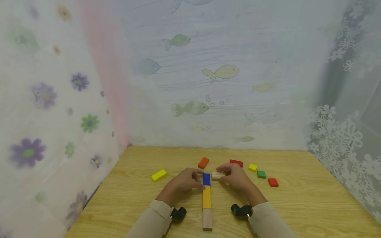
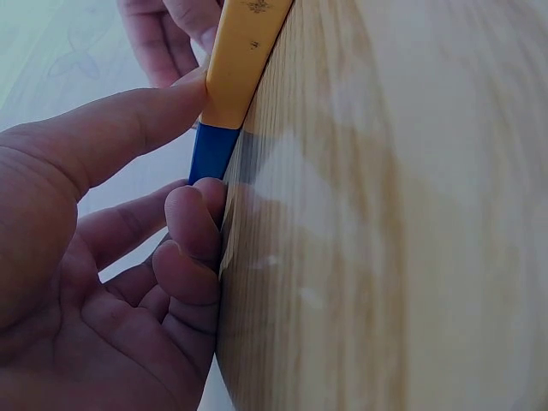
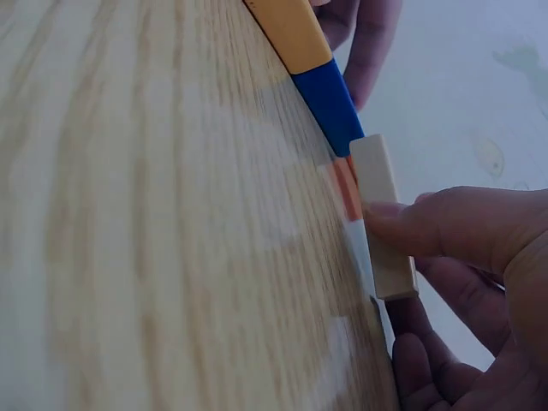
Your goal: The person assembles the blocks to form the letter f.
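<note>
A row of blocks runs away from me on the table in the head view: a plain wooden block [image 1: 207,219] nearest, a yellow-orange block [image 1: 206,197], then a blue block [image 1: 206,179]. My left hand [image 1: 188,179] is at the row's left side, its thumb touching the yellow-orange block and its index fingertip by the blue block's far end. The other left fingers curl loosely beside it in the left wrist view. Between thumb and fingers, my right hand [image 1: 235,177] pinches another plain wooden block [image 3: 385,218], just right of the blue block.
Farther back lie an orange block [image 1: 203,162] and a red block [image 1: 236,163], partly hidden by the right hand. A yellow block [image 1: 159,175] lies left. Small yellow [image 1: 252,167], green [image 1: 261,174] and red [image 1: 273,182] blocks are at right. Patterned curtains surround the table [image 1: 119,211].
</note>
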